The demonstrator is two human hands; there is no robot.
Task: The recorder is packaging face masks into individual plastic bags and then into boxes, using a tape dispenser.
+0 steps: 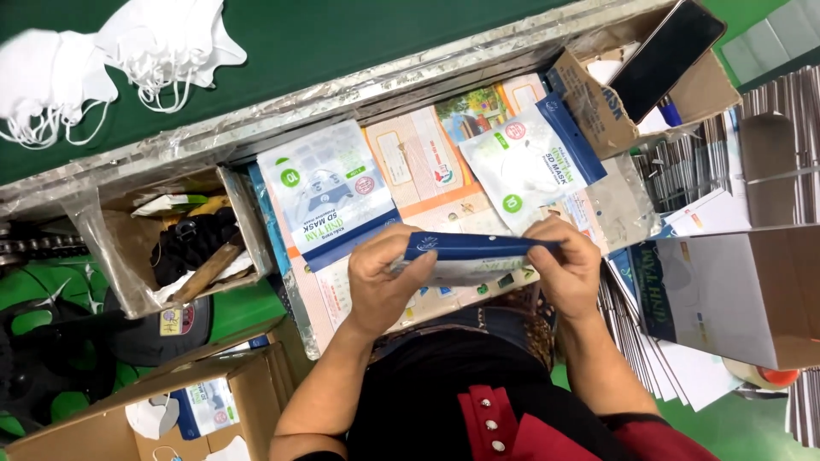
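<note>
Blue-edged and white, a mask pouch (474, 259) is pinched at both ends above the person's lap, left hand (382, 282) and right hand (568, 265) each closed on its top strip. 2 finished-looking pouches (329, 192) (531, 162) lie flat on the work surface (427, 162) just beyond. Loose white masks (111, 51) wait heaped on the green belt's (359, 34) far-left corner, so plenty seems left.
</note>
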